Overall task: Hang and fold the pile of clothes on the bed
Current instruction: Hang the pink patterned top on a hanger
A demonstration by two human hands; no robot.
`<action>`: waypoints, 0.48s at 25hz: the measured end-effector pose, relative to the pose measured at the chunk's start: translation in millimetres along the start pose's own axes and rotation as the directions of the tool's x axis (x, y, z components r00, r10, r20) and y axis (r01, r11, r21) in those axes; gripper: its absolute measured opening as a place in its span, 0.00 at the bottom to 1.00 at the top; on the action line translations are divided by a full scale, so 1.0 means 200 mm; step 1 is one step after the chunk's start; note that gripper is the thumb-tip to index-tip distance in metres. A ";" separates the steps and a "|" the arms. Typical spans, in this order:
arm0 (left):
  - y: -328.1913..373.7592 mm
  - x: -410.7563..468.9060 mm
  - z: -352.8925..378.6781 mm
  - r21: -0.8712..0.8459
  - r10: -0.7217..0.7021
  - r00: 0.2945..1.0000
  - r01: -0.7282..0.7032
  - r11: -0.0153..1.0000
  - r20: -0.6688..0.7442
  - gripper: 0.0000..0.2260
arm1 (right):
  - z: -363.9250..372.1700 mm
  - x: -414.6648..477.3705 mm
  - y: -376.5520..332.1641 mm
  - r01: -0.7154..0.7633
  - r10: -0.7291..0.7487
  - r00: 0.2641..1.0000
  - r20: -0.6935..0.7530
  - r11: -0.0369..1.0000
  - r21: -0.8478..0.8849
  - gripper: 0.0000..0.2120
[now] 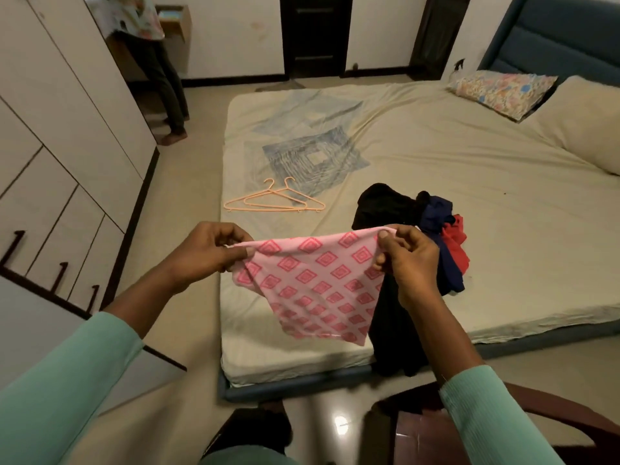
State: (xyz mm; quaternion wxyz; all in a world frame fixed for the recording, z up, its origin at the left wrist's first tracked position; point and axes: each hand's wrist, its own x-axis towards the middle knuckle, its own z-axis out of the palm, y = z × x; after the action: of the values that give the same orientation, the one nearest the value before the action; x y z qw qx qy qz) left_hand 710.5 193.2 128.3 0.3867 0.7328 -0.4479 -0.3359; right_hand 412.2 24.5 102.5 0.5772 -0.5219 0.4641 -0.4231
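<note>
- Pink diamond-print cloth point(318, 283) is hanging in the air over the near edge of the bed point(486, 156). Its top hem is being held taut btwn both hands, w/ the rest draping down to a loose lower corner.
- Left hand point(208, 253) is pinching the top-left corner, thumb point(236, 255) pressing fabric against curled fingers.
- Right hand point(407, 260) is pinching the top-right corner, thumb on top and the other fingers tucked behind the cloth.
- Step in hand, by the look of it, is spreading one small item square before folding; it's prob. too small for a hanger.
- Next move is likely calling for bringing the 2 corners together, or laying it flat on bare sheet w/ the hem kept even.
- Pile of clothes point(402, 209) (black, navy, red) is sitting just behind the right hand, a black piece trailing over the bed edge, so most of the task looks undone.
- 2 orange hangers point(275, 201) are lying on the sheet beyond the left hand, apart from the pile.
</note>
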 end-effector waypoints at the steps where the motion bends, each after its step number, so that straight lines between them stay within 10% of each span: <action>1: -0.05 0.04 0.02 -0.030 -0.024 0.999 0.024 0.999 0.021 0.02 | 0.02 0.04 0.04 -0.013 0.013 1.000 -0.010 1.000 -0.003 0.03; 12: -1.09 1.12 0.15 -0.035 -0.340 0.927 0.339 0.940 -0.159 0.02 | 0.77 1.12 1.03 -0.288 0.255 0.957 -0.142 0.897 -0.335 0.04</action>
State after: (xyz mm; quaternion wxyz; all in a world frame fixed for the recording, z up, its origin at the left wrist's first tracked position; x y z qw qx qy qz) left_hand 854.9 45.9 -107.3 0.3606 0.8228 -0.2800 -0.3384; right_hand 611.5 -140.6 -120.6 0.5053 -0.5261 0.6272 -0.2727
